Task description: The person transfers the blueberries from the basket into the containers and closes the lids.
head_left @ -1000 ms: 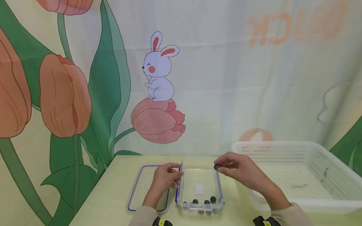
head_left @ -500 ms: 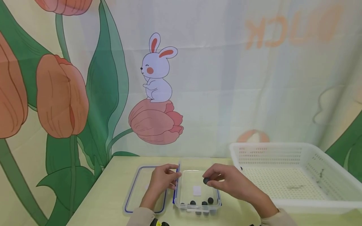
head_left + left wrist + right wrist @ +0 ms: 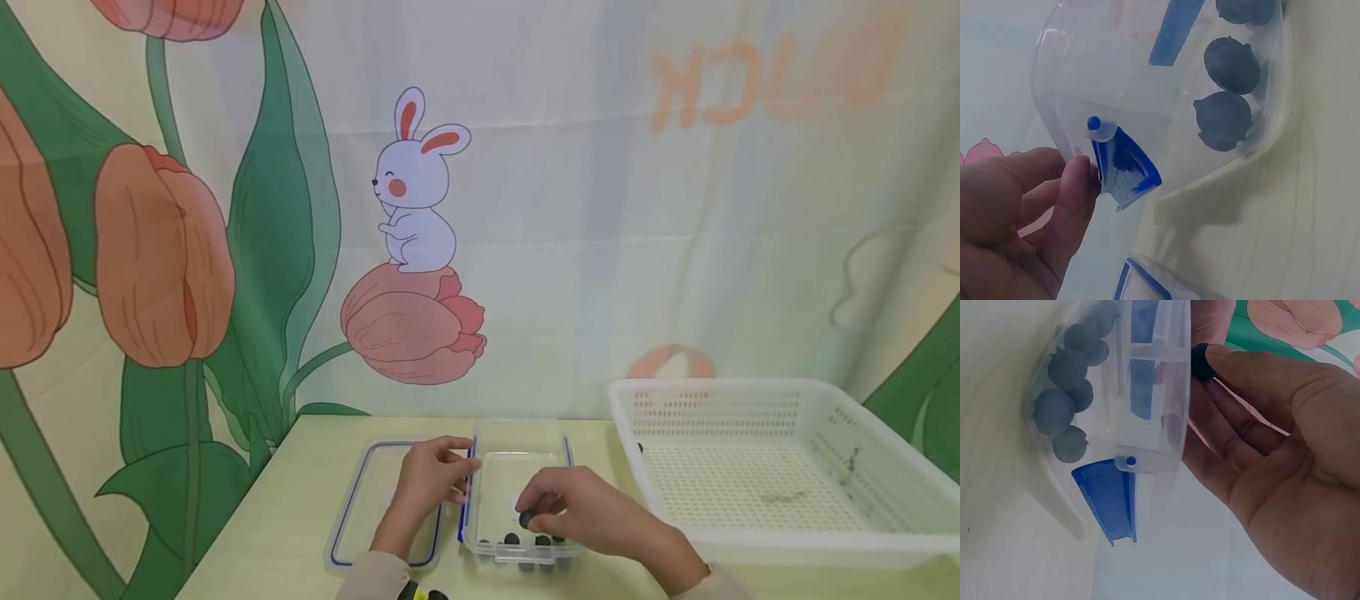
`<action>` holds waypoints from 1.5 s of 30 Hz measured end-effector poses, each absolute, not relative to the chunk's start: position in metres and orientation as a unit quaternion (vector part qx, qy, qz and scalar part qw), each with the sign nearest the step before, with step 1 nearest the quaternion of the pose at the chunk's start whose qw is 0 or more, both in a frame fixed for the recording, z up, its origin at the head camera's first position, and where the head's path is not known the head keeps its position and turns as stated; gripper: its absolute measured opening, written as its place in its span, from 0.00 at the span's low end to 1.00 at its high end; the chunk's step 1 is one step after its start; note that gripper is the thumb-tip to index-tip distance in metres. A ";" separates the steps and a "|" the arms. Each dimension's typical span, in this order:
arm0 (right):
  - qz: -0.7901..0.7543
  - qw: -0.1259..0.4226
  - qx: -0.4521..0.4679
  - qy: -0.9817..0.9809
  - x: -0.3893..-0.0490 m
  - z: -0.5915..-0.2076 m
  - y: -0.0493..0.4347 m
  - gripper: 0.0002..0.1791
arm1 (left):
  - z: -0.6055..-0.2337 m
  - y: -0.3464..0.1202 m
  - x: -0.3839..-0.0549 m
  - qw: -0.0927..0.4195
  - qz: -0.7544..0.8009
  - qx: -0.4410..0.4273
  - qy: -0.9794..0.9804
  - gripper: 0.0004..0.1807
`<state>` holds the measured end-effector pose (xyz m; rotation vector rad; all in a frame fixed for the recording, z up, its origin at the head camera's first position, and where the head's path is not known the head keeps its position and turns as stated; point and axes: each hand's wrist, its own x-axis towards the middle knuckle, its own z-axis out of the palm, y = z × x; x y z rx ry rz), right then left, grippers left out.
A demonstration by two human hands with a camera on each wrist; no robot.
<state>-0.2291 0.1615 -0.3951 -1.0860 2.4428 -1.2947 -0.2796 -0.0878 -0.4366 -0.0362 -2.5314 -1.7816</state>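
A clear plastic food container [image 3: 497,479] with blue clips stands on the table, several dark blueberries [image 3: 1232,65] lying along its near end. At its left side, my left hand [image 3: 430,483] pinches the rim between thumb and fingers, close above a blue clip [image 3: 1124,165]. My right hand [image 3: 588,512] holds one blueberry [image 3: 527,519] between thumb and fingertips, over the near half of the container. From the right wrist view, this hand [image 3: 1272,425] is just above the rim, and more berries [image 3: 1054,411] show through the wall.
Flat on the table, left of the container, lies a clear lid [image 3: 348,492] with a blue seal, partly behind my left forearm. A white perforated basket [image 3: 795,537] stands at the right, a small dark round thing [image 3: 640,448] at its left wall. A printed curtain [image 3: 540,250] hangs behind.
My right hand has carried the blueberry from the container's far right corner leftward and toward me, lower over the near half. The left hand keeps its grip on the rim.
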 end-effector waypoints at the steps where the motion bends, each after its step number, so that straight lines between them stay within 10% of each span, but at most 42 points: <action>1: -0.433 0.088 -0.364 0.820 -0.229 -0.396 0.161 0.08 | -0.437 -0.088 -0.280 0.023 -0.576 -0.012 -0.817 0.22; 28: -0.405 0.069 -0.378 0.830 -0.229 -0.398 0.155 0.06 | -0.435 -0.088 -0.283 0.024 -0.578 -0.009 -0.816 0.21; 45: -0.337 -0.032 -0.350 0.873 -0.244 -0.325 0.204 0.08 | -0.436 -0.088 -0.281 0.020 -0.579 -0.007 -0.815 0.21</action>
